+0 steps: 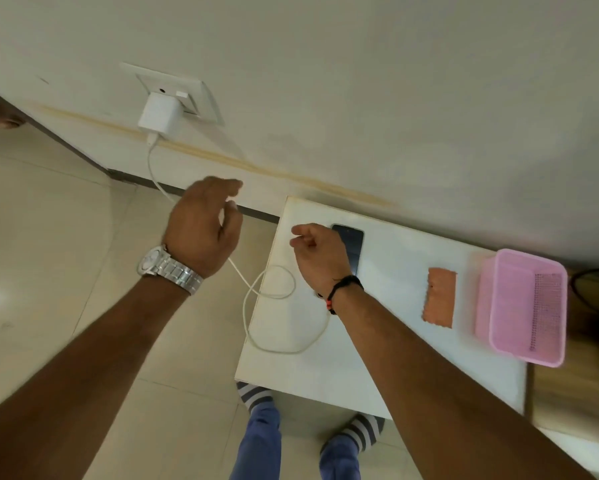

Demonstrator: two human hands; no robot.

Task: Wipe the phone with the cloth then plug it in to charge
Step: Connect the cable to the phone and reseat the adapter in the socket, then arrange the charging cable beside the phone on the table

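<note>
Phone [352, 250] flat on the white bench [388, 341], dark face up, near the far left corner, partly hidden under the right hand [317, 252]. Cloth [439, 297] flat on the bench, well apart from the phone, just beside the pink basket [523, 306]. Charger [159, 114] seated in the wall socket [201, 98]. Cable [270, 306] hanging from the charger, passing under the left hand [203, 223], then looping over the left bench edge and running toward the right wrist; plug end not visible. Left hand off the bench over the floor, fingers loosely curled around the cable run; firm grip or loose guide cannot be told. Right hand over the phone's left side, fingertips drawn together as in a pinch; contents, if any, cannot be told. Likely step: routing the cable to the phone, cloth apparently set aside. Risks: slack loop overhanging the bench edge, liable to snag or to drag the phone if pulled by the left hand; phone close to the far left corner, little margin against a sideways tug; tension toward the wall apt to loosen the charger. Open room: bare bench surface in front of the phone and toward the near edge; wall close behind; basket blocking the right end.
</note>
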